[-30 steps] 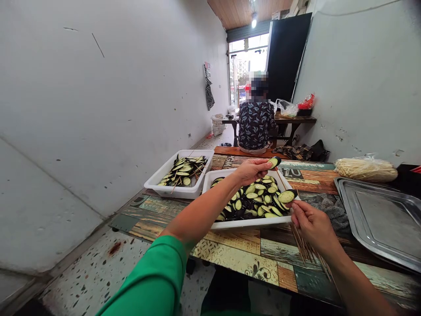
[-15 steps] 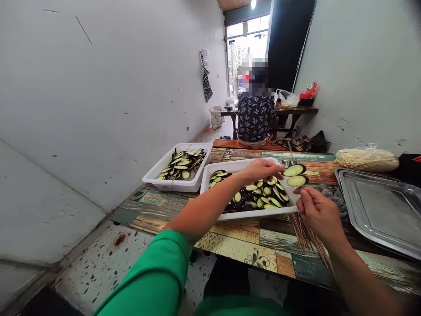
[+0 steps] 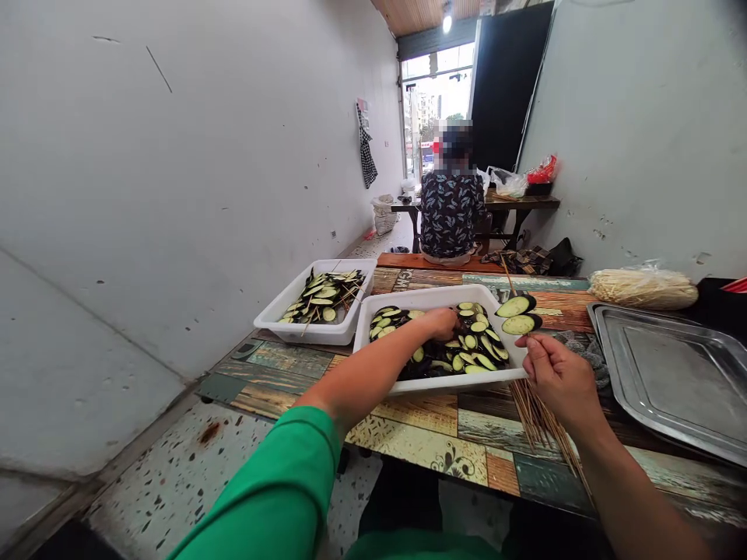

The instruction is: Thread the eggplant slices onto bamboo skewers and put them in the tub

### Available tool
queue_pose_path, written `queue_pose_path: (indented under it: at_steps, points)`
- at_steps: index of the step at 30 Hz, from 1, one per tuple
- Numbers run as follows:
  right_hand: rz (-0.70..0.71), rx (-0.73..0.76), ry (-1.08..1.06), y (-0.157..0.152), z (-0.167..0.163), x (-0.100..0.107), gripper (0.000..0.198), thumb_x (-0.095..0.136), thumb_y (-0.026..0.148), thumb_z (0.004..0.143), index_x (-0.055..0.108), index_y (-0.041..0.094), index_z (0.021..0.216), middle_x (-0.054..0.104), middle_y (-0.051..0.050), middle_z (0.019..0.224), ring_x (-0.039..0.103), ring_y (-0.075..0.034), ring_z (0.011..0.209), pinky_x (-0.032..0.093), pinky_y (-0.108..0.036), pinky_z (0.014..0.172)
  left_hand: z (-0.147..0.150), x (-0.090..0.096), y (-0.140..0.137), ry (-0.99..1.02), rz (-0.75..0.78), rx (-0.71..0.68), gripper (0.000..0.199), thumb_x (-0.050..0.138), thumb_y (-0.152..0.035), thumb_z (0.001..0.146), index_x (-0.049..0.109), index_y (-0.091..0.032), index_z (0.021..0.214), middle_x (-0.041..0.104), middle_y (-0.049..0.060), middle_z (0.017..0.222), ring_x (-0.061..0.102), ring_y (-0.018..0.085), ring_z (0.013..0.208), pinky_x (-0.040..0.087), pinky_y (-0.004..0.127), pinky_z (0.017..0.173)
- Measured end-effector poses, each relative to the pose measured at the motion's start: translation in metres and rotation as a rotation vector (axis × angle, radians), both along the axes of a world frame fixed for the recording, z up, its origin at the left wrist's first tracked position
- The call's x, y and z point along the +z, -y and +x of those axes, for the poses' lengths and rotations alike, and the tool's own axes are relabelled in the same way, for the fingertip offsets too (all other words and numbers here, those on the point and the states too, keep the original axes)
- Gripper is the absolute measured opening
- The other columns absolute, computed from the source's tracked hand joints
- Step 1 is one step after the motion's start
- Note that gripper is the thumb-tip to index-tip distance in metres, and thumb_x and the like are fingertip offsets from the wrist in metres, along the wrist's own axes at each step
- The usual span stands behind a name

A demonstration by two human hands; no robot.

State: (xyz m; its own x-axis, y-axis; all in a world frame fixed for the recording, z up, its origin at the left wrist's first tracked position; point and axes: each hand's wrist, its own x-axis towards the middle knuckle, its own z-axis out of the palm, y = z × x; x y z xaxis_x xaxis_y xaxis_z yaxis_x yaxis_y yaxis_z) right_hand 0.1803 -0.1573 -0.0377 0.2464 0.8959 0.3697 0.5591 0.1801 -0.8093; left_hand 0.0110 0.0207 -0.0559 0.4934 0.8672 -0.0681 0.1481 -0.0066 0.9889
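Observation:
My right hand (image 3: 557,373) pinches the lower end of a thin wooden skewer (image 3: 506,274), which stands upright over the right end of a white tray (image 3: 513,375). Two oval eggplant slices (image 3: 518,324) are threaded on it, one above the other. Inside that tray, my left hand (image 3: 444,323) reaches down among many loose eggplant slices (image 3: 484,342) with dark skin and pale flesh. Its fingertips are hidden by the hand and the slices. Bare skewers (image 3: 540,416) lie in a loose bundle below my right hand.
A second white tray (image 3: 271,320) at the left holds skewered eggplant slices. Metal trays (image 3: 671,373) lie at the right, before a bag of pale noodle-like strands (image 3: 645,286). Beyond the patterned table (image 3: 408,432), a person (image 3: 450,214) sits with their back to me.
My left hand has moved from beside the skewered slices down and left into the tray. The skewer's tip now shows above the two slices; my right hand keeps its hold.

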Motion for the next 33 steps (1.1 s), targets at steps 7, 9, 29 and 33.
queue_pose_path:
  at_steps: [7,9,29,33]
  points:
    - [-0.022,0.022,0.054,0.001,0.0,0.003,0.039,0.041,0.047,0.086,0.065,0.015,0.088,0.05,0.002,0.049,0.044,-0.012,0.042,0.033,-0.025,0.043,-0.004,0.024,-0.001,-0.04,-0.162,-0.182,0.025,0.068,-0.016,0.069,0.067,-0.017,0.094,0.053,-0.004,0.058,0.038,0.006,0.048,0.034,0.019,0.052]
    - [-0.035,0.028,0.074,0.001,0.001,0.004,0.039,0.041,0.046,0.086,0.065,0.015,0.087,0.05,0.002,0.048,0.044,-0.012,0.042,0.033,-0.026,0.043,-0.002,0.029,0.002,0.071,-0.28,-0.193,0.028,0.065,-0.022,0.074,0.064,-0.017,0.101,0.052,-0.003,0.062,0.042,0.006,0.05,0.035,0.019,0.052]
    - [-0.043,0.043,0.097,0.001,0.001,0.002,0.041,0.041,0.047,0.087,0.065,0.015,0.089,0.05,0.002,0.05,0.043,-0.012,0.043,0.032,-0.025,0.045,-0.023,0.024,0.004,-0.915,0.281,-0.411,0.021,0.078,-0.009,0.044,0.065,-0.021,0.056,0.05,-0.001,0.043,0.048,0.016,0.043,0.045,0.03,0.052]
    - [-0.051,0.055,0.099,0.0,0.002,0.003,0.039,0.041,0.047,0.086,0.065,0.016,0.087,0.052,0.002,0.051,0.044,-0.013,0.043,0.033,-0.026,0.044,-0.033,0.028,-0.005,-0.865,0.211,-0.514,0.023,0.071,-0.006,0.051,0.067,-0.021,0.068,0.055,-0.004,0.049,0.051,0.013,0.046,0.047,0.027,0.056]
